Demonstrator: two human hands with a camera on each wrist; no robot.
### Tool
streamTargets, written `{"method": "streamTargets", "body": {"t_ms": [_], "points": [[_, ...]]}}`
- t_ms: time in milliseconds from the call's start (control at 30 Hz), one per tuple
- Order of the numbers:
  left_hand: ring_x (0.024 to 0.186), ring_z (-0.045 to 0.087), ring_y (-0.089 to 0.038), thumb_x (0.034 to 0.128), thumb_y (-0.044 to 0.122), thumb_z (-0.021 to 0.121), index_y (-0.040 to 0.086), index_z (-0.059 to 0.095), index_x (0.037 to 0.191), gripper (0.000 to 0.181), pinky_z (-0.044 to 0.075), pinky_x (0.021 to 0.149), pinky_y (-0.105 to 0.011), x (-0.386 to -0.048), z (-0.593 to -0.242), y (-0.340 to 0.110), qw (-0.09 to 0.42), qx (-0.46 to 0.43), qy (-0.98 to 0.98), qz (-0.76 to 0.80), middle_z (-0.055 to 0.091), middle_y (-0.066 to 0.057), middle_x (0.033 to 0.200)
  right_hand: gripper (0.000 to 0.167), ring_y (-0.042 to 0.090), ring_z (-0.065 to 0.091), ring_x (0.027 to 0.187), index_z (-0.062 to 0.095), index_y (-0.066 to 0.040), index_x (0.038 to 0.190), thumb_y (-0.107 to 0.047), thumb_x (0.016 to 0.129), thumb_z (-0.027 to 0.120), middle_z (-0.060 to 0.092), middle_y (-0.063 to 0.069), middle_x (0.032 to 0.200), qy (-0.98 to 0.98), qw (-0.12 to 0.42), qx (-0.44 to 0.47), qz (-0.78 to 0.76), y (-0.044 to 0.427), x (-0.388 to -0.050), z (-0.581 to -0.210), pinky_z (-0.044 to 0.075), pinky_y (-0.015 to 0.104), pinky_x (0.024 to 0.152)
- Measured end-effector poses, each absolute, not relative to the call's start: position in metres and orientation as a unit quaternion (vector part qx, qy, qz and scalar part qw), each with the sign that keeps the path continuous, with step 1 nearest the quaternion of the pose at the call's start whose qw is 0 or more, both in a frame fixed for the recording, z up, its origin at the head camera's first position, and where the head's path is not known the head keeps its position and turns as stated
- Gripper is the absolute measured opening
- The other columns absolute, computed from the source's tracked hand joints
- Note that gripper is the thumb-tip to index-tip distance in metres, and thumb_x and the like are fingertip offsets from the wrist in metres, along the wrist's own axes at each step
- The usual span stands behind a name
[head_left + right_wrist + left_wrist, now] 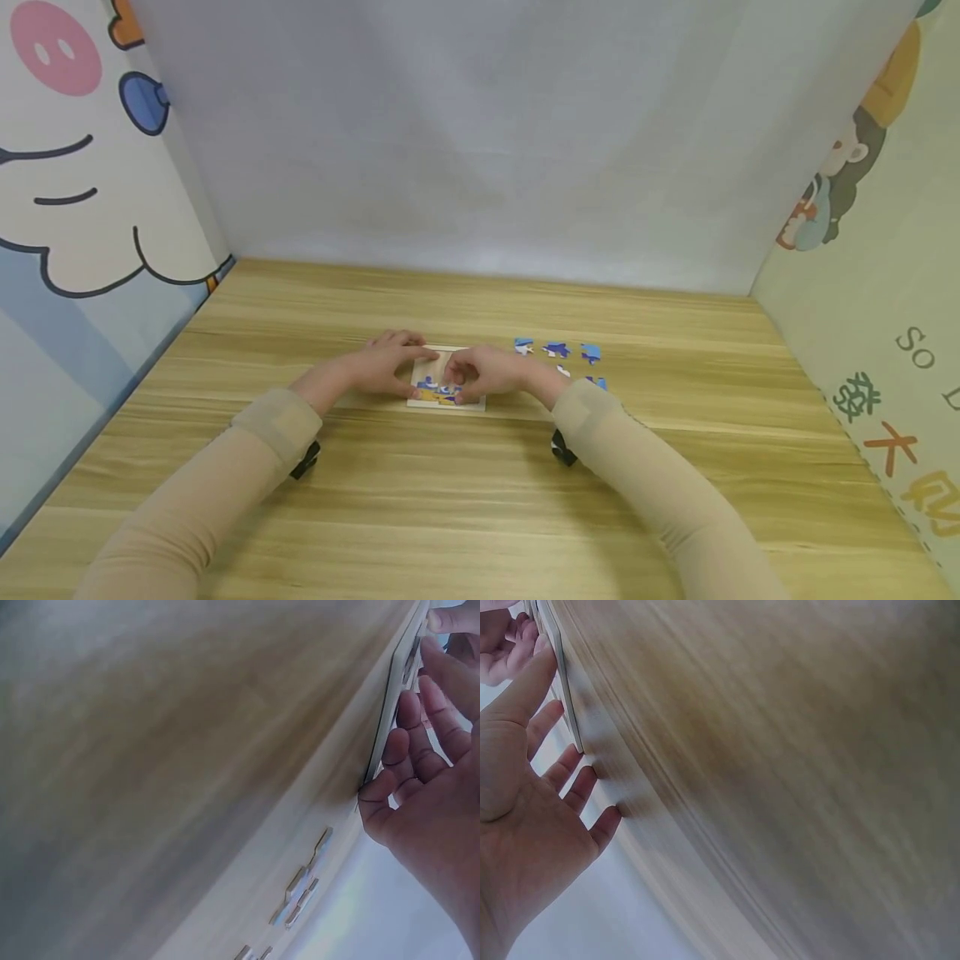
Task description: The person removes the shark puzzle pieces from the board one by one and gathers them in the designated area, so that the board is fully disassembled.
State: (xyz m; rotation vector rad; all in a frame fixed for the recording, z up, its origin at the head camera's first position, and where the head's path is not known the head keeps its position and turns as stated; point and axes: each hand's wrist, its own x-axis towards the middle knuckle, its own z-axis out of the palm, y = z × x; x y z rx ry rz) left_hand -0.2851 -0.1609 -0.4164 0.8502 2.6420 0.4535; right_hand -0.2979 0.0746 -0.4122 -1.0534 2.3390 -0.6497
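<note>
A small puzzle tray (pixel 414 407) with a pale rim lies mid-table, its lower part filled with blue and yellow jigsaw pieces (pixel 429 395). My left hand (pixel 375 364) spans its left side, thumb on the lower left and index finger near the top edge. In the left wrist view, the left fingers (pixel 576 791) are mostly straight, some fingertips at the table. My right hand (pixel 491 372) bends over the tray's right half, with its thumb by the laid pieces. The right fingers (pixel 409 709) are bent; whether they pinch a piece is hidden.
Loose jigsaw pieces (pixel 557 349), several in blue and white, lie right of the tray beyond my right forearm. The wooden table (pixel 420 508) meets a pale curtain (pixel 480 150) at the back. Printed panels stand at the left and right sides.
</note>
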Motion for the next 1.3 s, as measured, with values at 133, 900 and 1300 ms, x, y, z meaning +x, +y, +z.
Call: {"method": "streamTargets", "body": {"t_ms": [133,900,1300], "points": [[0.139,0.018,-0.041,0.0849,0.041,0.068,0.02,0.04,0.144,0.069,0.014,0.107,-0.067,-0.285,-0.416,-0.161,0.161,0.301,0.927,0.157,0.025,-0.015,0.151,0.033,0.01,0.051,0.09,0.063,-0.015,0.111,-0.025,0.082,0.075,0.057,-0.004,0.098,0.862,0.231,-0.389,-0.226,0.074,-0.297,-0.413,0.045,0.023,0.08],[0.138,0.02,-0.042,0.0848,0.04,0.068,0.018,0.041,0.144,0.068,0.016,0.106,-0.068,-0.284,-0.415,-0.16,0.157,0.306,0.926,0.153,0.028,-0.016,0.15,0.014,0.009,0.058,0.081,0.06,-0.013,0.094,-0.013,0.085,0.071,0.063,-0.002,0.087,0.849,0.257,-0.374,-0.272,0.078,-0.294,-0.412,0.048,0.022,0.073],[0.139,0.018,-0.04,0.0852,0.043,0.067,0.022,0.039,0.145,0.069,0.015,0.107,-0.066,-0.286,-0.417,-0.16,0.162,0.299,0.929,0.146,0.026,-0.014,0.151,0.016,0.009,0.06,0.085,0.059,-0.014,0.093,-0.016,0.085,0.072,0.064,-0.003,0.087,0.852,0.246,-0.373,-0.274,0.095,-0.292,-0.385,0.047,0.026,0.076]]}}
